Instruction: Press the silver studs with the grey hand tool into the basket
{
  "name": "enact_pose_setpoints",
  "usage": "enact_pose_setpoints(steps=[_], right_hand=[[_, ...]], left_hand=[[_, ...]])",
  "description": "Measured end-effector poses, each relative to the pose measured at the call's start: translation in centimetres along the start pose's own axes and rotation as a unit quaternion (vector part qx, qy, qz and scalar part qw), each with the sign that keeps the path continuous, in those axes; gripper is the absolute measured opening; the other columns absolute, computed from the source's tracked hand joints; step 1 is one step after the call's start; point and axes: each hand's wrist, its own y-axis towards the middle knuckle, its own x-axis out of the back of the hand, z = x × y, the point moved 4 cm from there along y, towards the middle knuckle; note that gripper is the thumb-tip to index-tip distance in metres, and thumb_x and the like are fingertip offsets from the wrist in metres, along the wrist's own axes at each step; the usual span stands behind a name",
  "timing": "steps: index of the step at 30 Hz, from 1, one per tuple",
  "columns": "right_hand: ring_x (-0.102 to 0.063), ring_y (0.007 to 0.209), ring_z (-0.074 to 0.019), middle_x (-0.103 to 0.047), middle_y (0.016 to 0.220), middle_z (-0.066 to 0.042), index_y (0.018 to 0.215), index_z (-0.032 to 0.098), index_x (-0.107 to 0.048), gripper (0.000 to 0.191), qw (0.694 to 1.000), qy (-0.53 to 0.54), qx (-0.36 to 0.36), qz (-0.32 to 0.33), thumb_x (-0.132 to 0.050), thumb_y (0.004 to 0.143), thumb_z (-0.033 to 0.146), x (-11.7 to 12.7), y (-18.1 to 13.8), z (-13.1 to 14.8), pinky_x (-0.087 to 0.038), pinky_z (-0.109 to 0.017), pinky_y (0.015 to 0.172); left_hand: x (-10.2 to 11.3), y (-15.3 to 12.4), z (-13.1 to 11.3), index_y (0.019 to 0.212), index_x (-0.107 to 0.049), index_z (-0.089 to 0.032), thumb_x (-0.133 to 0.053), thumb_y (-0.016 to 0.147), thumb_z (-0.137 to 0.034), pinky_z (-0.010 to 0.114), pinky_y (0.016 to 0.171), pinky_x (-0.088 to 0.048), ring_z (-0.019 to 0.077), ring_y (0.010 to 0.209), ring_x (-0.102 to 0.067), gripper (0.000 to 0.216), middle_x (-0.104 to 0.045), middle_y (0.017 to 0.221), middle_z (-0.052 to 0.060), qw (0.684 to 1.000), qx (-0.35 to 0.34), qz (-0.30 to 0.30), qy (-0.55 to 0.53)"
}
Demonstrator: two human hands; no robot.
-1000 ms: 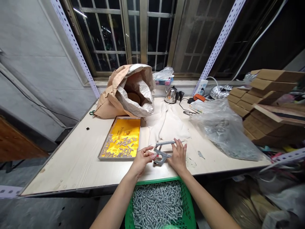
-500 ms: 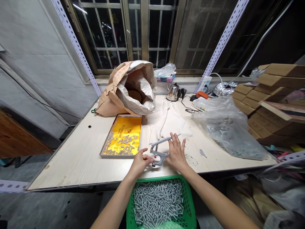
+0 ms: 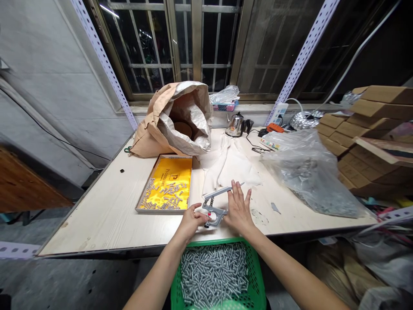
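Note:
Grey snap-fastener pliers (image 3: 220,212) with a dark spring and a small red part at the jaw stand over the table's front edge. My right hand (image 3: 239,209) holds them at the handle end, fingers spread over the long upper lever and thumb side against the lower body. At the jaw, my left hand (image 3: 191,222) has thumb and forefinger pinched together; whatever is between the fingertips is too small to make out. Below both forearms sits a green basket (image 3: 260,275) full of silver screw-like metal pieces (image 3: 214,273).
Left of the pliers lies a shallow box (image 3: 137,210) with yellow cloth and several small metal pieces. Behind are a large paper sack (image 3: 150,129), white cloth (image 3: 230,163) and a kettle (image 3: 235,125). A clear plastic bag (image 3: 309,172) and cardboard boxes (image 3: 371,129) fill the right.
My left fingertips have shifted slightly right, closer into the pliers' jaw. The right hand and the levers look almost the same.

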Motion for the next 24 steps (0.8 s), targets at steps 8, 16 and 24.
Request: enact_pose_setpoints(steps=[8, 16, 24], right_hand=[[0.003, 0.138, -0.0297, -0.006, 0.149, -0.02, 0.128, 0.003, -0.036, 0.069, 0.999, -0.013, -0.007, 0.047, -0.054, 0.064, 0.022, 0.1, -0.3, 0.5, 0.009, -0.059, 0.105], [0.003, 0.138, -0.0302, -0.004, 0.149, -0.02, 0.127, 0.004, -0.037, 0.069, 0.998, 0.005, -0.007, 0.064, -0.057, 0.064, 0.024, -0.4, -0.6, 0.6, 0.008, -0.058, 0.106], [-0.01, 0.137, -0.0309, -0.021, 0.147, -0.019, 0.122, 0.008, -0.042, 0.061, 1.0, 0.018, -0.001, 0.023, -0.057, 0.066, 0.026, -0.1, -0.7, 0.6, 0.006, -0.059, 0.106]], left_hand=[[0.4, -0.3, 0.1, 0.129, -0.035, -0.004, -0.07, 0.06, -0.015, 0.03, 0.073, -0.045, 0.0166, 0.063, -0.063, 0.078, -0.065, 0.06, 0.0, 0.988, -0.056, 0.017, 0.141], [0.3, -0.8, -0.7, 0.131, -0.035, -0.004, -0.066, 0.061, -0.012, 0.029, 0.072, -0.044, 0.0152, 0.064, -0.061, 0.077, -0.065, 0.063, 0.0, 0.981, -0.048, 0.054, 0.18], [0.2, -1.2, -0.9, 0.133, -0.027, 0.0, -0.073, 0.055, -0.019, 0.025, 0.062, -0.04, 0.0173, 0.063, -0.064, 0.092, -0.064, 0.058, -0.001, 0.996, -0.001, 0.06, 0.071]])
